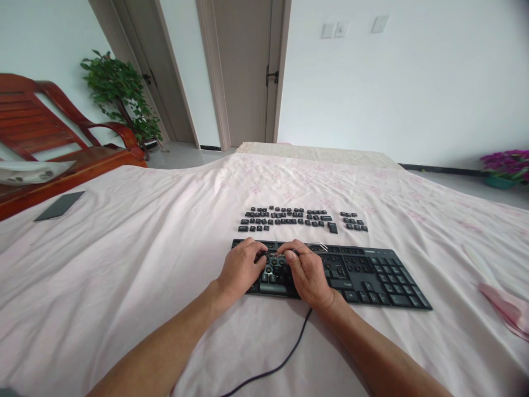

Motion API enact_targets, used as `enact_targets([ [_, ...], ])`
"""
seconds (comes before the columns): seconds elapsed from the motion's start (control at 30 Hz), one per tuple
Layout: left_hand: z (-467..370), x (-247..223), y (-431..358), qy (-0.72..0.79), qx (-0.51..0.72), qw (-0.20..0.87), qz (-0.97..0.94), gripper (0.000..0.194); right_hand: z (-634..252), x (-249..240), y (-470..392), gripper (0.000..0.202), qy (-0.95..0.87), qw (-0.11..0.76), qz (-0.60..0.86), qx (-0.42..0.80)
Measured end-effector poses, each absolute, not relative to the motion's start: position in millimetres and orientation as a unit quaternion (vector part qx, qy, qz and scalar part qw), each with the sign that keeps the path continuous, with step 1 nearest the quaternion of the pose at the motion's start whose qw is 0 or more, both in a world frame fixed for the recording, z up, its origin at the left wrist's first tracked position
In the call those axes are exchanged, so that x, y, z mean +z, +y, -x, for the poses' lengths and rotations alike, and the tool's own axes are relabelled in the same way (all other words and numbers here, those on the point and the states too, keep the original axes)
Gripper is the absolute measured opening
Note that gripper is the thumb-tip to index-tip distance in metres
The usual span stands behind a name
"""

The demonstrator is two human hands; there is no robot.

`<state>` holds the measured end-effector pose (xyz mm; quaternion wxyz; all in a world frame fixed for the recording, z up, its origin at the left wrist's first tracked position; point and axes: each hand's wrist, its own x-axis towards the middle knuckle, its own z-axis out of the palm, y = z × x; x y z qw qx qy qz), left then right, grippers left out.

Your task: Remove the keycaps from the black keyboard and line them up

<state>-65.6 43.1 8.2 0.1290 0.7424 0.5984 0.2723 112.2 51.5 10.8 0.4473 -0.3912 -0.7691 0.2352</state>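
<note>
A black computer keyboard (407,275) lies on the pink cloth, many of its keycaps off on the left and middle part. My left hand (243,264) rests over its left end, thumb and forefinger closed around something small and dark that I cannot make out. My right hand (308,270) is closed on a wire keycap puller, its forefinger reaching towards the left fingertips. The wire loops of the keycap puller (320,247) stick out to the right above the top key row. Loose black keycaps (283,221) lie in rows just beyond the keyboard.
The keyboard's cable (285,361) runs towards me over the pink flowered cloth (165,248). A dark flat phone-like slab (60,206) lies at the far left. Pink fabric (506,311) is at the right edge. Beyond stand a wooden bench (66,143) and a plant (119,94).
</note>
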Motion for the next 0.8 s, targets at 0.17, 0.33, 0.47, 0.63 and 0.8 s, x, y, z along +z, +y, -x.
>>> enact_targets([
  [0.17,71.0,7.5,43.2,0.588,0.288,0.16,-0.739,0.022,-114.4,14.6,50.1,0.033,-0.737,0.461,0.43,0.244],
  [0.33,75.7,12.9,43.0,0.573,0.278,0.19,-0.747,0.027,-114.6,13.4,50.1,0.035,-0.733,0.458,0.437,0.25],
  [0.47,72.2,16.1,43.8,0.584,0.259,0.167,-0.751,0.022,-114.8,12.2,50.7,0.033,-0.731,0.457,0.439,0.254],
  [0.63,67.9,14.2,45.9,0.589,0.243,0.137,-0.758,0.014,-115.6,13.0,51.3,0.033,-0.733,0.463,0.436,0.241],
  [0.8,72.4,12.0,45.4,0.577,0.228,0.122,-0.775,0.013,-116.0,13.4,50.4,0.034,-0.729,0.462,0.437,0.254],
])
